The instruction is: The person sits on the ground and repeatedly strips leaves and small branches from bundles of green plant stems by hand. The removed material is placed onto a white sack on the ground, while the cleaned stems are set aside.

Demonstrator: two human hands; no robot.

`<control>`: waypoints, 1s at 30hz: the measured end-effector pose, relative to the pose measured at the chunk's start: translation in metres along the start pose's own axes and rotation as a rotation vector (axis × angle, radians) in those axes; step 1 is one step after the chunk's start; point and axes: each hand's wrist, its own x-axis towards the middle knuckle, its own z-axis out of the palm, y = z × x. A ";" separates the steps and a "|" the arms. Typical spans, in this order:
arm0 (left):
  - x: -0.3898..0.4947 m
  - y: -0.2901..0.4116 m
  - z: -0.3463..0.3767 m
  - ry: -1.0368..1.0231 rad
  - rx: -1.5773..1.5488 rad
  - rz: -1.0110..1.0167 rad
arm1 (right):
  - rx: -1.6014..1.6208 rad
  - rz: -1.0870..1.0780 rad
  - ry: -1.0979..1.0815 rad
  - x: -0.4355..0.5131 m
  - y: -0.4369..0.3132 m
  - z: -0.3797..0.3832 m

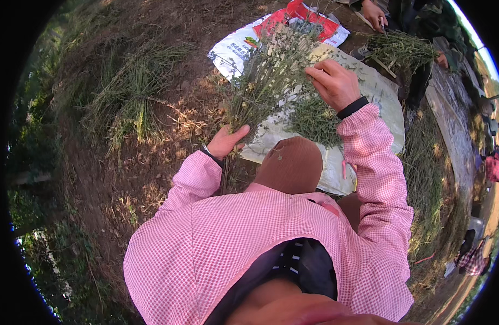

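Note:
My left hand (227, 142) is closed around the lower stems of a bundle of dry, green-grey plants (261, 89), whose branched tops fan out away from me. My right hand (336, 83) is raised at the right side of those tops, thumb and fingertips pinched together. Whether a sprig is between them is too small to tell. Under both lies a pale yellow woven plastic sheet (381, 93). On it, below my right hand, rests a loose heap of green plant pieces (318, 120). My brown-trousered knee (292, 162) covers part of the sheet's near side.
A white and red printed sack (233, 50) lies beyond the bundle. Cut stalks are piled on the soil at left (139, 93) and at right (422, 170). At upper right, another person's hands (373, 14) work at a plant bundle (399, 48). A weathered grey strip (452, 113) runs along the right.

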 end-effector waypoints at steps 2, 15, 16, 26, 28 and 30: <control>0.000 0.005 0.000 -0.044 -0.006 0.011 | 0.030 0.029 -0.046 -0.004 -0.003 -0.001; -0.001 0.003 0.000 0.001 0.010 -0.005 | 0.533 0.459 -0.007 0.006 -0.012 0.011; 0.000 0.002 0.000 0.017 -0.002 -0.006 | 0.506 0.419 -0.011 0.006 -0.010 0.012; 0.000 0.005 0.006 -0.026 0.016 0.011 | 0.750 0.635 0.038 0.009 -0.013 0.021; -0.003 0.007 0.006 -0.020 0.014 0.010 | 0.811 0.733 0.013 0.012 -0.017 0.018; -0.002 0.007 0.006 -0.021 0.014 0.011 | 0.697 0.626 0.048 0.008 -0.010 0.025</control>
